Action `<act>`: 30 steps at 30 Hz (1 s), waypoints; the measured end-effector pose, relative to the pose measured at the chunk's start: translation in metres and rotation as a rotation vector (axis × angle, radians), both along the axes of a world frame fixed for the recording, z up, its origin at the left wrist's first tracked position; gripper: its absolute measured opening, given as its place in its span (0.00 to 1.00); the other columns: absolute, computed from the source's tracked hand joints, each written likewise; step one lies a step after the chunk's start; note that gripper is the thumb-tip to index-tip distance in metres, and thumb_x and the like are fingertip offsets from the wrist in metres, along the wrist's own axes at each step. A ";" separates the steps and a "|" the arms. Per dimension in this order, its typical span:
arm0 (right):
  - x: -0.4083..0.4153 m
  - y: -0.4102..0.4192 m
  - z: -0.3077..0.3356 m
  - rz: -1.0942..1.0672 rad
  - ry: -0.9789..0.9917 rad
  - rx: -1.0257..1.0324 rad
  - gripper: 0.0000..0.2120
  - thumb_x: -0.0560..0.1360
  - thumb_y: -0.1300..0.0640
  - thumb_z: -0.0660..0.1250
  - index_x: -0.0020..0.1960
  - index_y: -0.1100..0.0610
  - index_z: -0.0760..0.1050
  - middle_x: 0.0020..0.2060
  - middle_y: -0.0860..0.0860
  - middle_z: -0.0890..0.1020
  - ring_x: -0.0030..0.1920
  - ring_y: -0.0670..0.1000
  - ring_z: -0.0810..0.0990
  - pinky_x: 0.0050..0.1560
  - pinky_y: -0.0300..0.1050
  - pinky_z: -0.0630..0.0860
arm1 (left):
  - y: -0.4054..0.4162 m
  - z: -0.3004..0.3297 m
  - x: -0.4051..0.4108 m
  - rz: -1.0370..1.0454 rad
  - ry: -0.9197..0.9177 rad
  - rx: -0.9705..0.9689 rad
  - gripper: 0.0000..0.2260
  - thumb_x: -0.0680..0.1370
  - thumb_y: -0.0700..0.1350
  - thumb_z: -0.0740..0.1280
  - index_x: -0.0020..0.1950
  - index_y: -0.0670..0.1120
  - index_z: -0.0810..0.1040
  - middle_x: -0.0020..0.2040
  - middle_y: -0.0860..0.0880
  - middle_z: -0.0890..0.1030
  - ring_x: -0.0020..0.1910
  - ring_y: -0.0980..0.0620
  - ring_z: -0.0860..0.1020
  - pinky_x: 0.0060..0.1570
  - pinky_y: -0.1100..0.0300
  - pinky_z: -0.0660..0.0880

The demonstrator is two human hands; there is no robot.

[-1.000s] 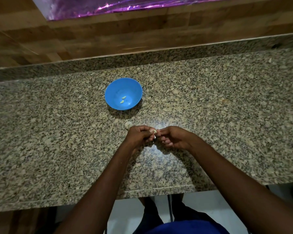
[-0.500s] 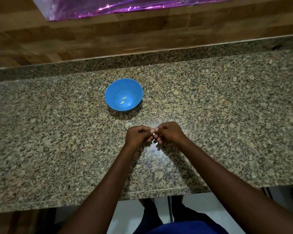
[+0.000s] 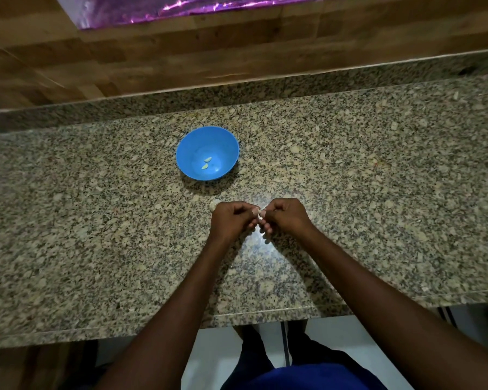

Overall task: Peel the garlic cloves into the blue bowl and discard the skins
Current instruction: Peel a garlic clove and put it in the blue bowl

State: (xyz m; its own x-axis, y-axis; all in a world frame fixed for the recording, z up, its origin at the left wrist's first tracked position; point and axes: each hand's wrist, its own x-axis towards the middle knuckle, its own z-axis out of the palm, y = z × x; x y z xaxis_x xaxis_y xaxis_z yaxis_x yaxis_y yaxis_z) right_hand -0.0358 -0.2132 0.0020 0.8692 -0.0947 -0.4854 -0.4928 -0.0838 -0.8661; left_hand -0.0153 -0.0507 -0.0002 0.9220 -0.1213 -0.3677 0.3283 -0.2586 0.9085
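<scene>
Two hands (image 3: 258, 218) pinch garlic clove (image 3: 260, 214); no writing legible.

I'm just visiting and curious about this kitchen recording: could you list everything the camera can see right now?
blue bowl: one, blue, on the counter beyond the hands.
peeled cloves: two, pale yellow-green, in the bowl's bottom.
garlic piece: one, whitish, on the counter, partly hidden behind the left hand.
garlic clove: one, pale, pinched between both hands; mostly hidden.
countertop: one, speckled granite, with a raised back ledge.
wooden wall: brown planks behind the counter.
purple sheet: shiny, at the top edge.
left hand: fingers curled round the clove.
right hand: fingers pinching the clove.
</scene>
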 end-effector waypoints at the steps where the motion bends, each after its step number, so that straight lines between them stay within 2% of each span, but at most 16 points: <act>1: 0.000 0.001 0.000 -0.030 0.026 0.023 0.11 0.74 0.63 0.74 0.40 0.71 0.79 0.31 0.63 0.83 0.29 0.58 0.80 0.36 0.59 0.83 | -0.001 0.000 -0.001 -0.003 -0.046 0.034 0.05 0.75 0.39 0.74 0.41 0.48 0.87 0.34 0.46 0.85 0.31 0.52 0.81 0.34 0.60 0.77; 3: 0.000 0.005 -0.001 -0.086 0.065 0.038 0.11 0.72 0.64 0.75 0.38 0.72 0.78 0.29 0.63 0.82 0.28 0.58 0.80 0.35 0.63 0.83 | -0.002 -0.001 -0.005 -0.002 -0.130 0.098 0.03 0.75 0.41 0.74 0.43 0.47 0.87 0.35 0.50 0.85 0.33 0.54 0.83 0.36 0.60 0.79; 6: 0.000 0.009 0.002 -0.167 0.132 0.105 0.07 0.71 0.68 0.72 0.35 0.68 0.77 0.28 0.63 0.80 0.25 0.56 0.77 0.37 0.65 0.82 | -0.004 -0.003 -0.008 -0.004 -0.240 0.151 0.03 0.74 0.42 0.74 0.45 0.46 0.87 0.37 0.52 0.86 0.37 0.53 0.85 0.40 0.58 0.81; 8: 0.002 0.008 0.008 -0.195 0.201 0.206 0.05 0.72 0.70 0.70 0.37 0.68 0.77 0.28 0.61 0.78 0.24 0.54 0.74 0.34 0.55 0.80 | -0.005 -0.002 -0.008 0.002 -0.242 0.112 0.03 0.75 0.40 0.74 0.46 0.45 0.87 0.37 0.50 0.86 0.36 0.53 0.84 0.39 0.60 0.80; 10: 0.003 0.006 0.013 -0.191 0.296 0.279 0.06 0.74 0.67 0.66 0.38 0.66 0.77 0.28 0.57 0.77 0.24 0.50 0.71 0.27 0.42 0.73 | -0.004 -0.001 -0.007 0.026 -0.158 -0.008 0.03 0.75 0.38 0.74 0.47 0.44 0.87 0.38 0.45 0.86 0.36 0.52 0.83 0.39 0.59 0.80; 12: 0.006 0.005 0.014 -0.169 0.359 0.303 0.09 0.76 0.63 0.62 0.37 0.62 0.75 0.27 0.54 0.75 0.23 0.48 0.69 0.23 0.38 0.67 | -0.003 0.001 -0.006 0.052 -0.055 -0.129 0.04 0.75 0.36 0.74 0.49 0.42 0.86 0.40 0.39 0.85 0.36 0.47 0.83 0.40 0.55 0.82; 14: 0.008 0.004 0.014 -0.131 0.353 0.261 0.10 0.75 0.62 0.61 0.36 0.61 0.74 0.26 0.54 0.74 0.24 0.50 0.68 0.24 0.39 0.64 | -0.003 0.000 -0.005 0.085 0.035 -0.181 0.05 0.75 0.36 0.74 0.50 0.40 0.85 0.41 0.36 0.85 0.37 0.44 0.82 0.41 0.54 0.82; 16: 0.007 0.004 0.014 -0.074 0.314 0.170 0.10 0.74 0.61 0.62 0.35 0.61 0.75 0.27 0.56 0.75 0.24 0.52 0.70 0.25 0.40 0.65 | -0.003 0.001 -0.005 0.102 0.087 -0.204 0.04 0.75 0.36 0.73 0.50 0.38 0.85 0.42 0.35 0.85 0.38 0.45 0.82 0.42 0.55 0.82; 18: 0.005 0.002 0.010 -0.014 0.238 0.053 0.11 0.73 0.61 0.64 0.35 0.64 0.79 0.30 0.59 0.81 0.26 0.56 0.77 0.27 0.41 0.71 | -0.001 0.001 -0.005 0.093 0.094 -0.206 0.04 0.77 0.37 0.72 0.49 0.38 0.85 0.42 0.34 0.84 0.38 0.45 0.82 0.41 0.57 0.81; 21: 0.001 0.001 0.002 0.050 0.082 -0.082 0.09 0.74 0.64 0.67 0.38 0.62 0.83 0.33 0.61 0.85 0.35 0.63 0.85 0.36 0.53 0.83 | 0.002 0.000 -0.005 0.095 0.109 -0.197 0.04 0.78 0.39 0.72 0.47 0.38 0.85 0.40 0.34 0.84 0.37 0.45 0.80 0.37 0.59 0.80; 24: -0.002 0.002 0.000 0.005 0.024 -0.034 0.06 0.76 0.67 0.68 0.42 0.65 0.83 0.35 0.64 0.84 0.36 0.67 0.84 0.40 0.63 0.83 | 0.003 -0.001 -0.005 0.103 0.118 -0.191 0.07 0.76 0.39 0.73 0.48 0.35 0.84 0.41 0.31 0.83 0.36 0.45 0.78 0.35 0.60 0.78; 26: -0.002 0.002 0.001 -0.039 0.016 0.028 0.04 0.76 0.67 0.70 0.44 0.68 0.82 0.36 0.67 0.83 0.35 0.65 0.83 0.41 0.66 0.83 | 0.002 0.001 -0.005 0.121 0.128 -0.189 0.07 0.76 0.39 0.74 0.48 0.35 0.84 0.38 0.34 0.83 0.35 0.46 0.78 0.35 0.60 0.78; 28: -0.002 0.002 0.003 -0.049 0.004 0.067 0.06 0.75 0.65 0.72 0.44 0.69 0.81 0.35 0.68 0.83 0.34 0.62 0.82 0.42 0.65 0.83 | 0.002 0.003 -0.005 0.123 0.132 -0.195 0.05 0.75 0.38 0.75 0.47 0.37 0.85 0.37 0.38 0.83 0.32 0.48 0.78 0.34 0.60 0.78; 30: -0.002 0.001 0.005 -0.032 0.002 0.075 0.06 0.75 0.64 0.73 0.44 0.69 0.80 0.34 0.66 0.82 0.31 0.58 0.80 0.40 0.57 0.82 | 0.001 0.005 -0.005 0.112 0.123 -0.213 0.02 0.74 0.36 0.75 0.46 0.39 0.85 0.37 0.39 0.83 0.31 0.50 0.78 0.33 0.61 0.78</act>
